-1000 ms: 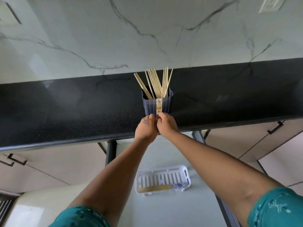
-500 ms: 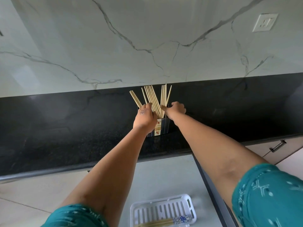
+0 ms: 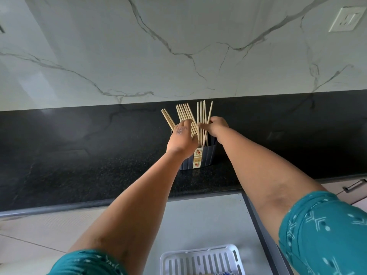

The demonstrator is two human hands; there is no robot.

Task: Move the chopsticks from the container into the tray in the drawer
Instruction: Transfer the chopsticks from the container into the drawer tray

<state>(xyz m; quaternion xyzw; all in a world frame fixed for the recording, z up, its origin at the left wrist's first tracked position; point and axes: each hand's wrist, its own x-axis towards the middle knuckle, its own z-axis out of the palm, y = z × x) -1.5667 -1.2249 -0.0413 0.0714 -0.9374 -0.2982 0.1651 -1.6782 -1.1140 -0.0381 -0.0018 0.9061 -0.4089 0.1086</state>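
Note:
Several light wooden chopsticks (image 3: 201, 113) stand fanned out in a dark ribbed container (image 3: 208, 158) with a flowered label, on the black countertop (image 3: 99, 155) near the wall. My left hand (image 3: 179, 140) rests against the left bunch, fingers spread among the sticks and its back hiding their lower parts. My right hand (image 3: 216, 126) is closed around the right bunch just above the container's rim. The white slotted tray (image 3: 198, 260) lies in the open drawer (image 3: 204, 219) at the bottom edge, only partly in view.
A marble-patterned wall rises behind the counter, with a white socket (image 3: 346, 18) at the upper right. The drawer's dark side rail (image 3: 264, 231) runs along its right. A cabinet handle (image 3: 354, 186) shows at the right edge.
Both hands rose from the container's base to the chopsticks. My left fingers spread over the left bunch and my right hand closed on the right bunch. My view tilted up, cutting off the tray.

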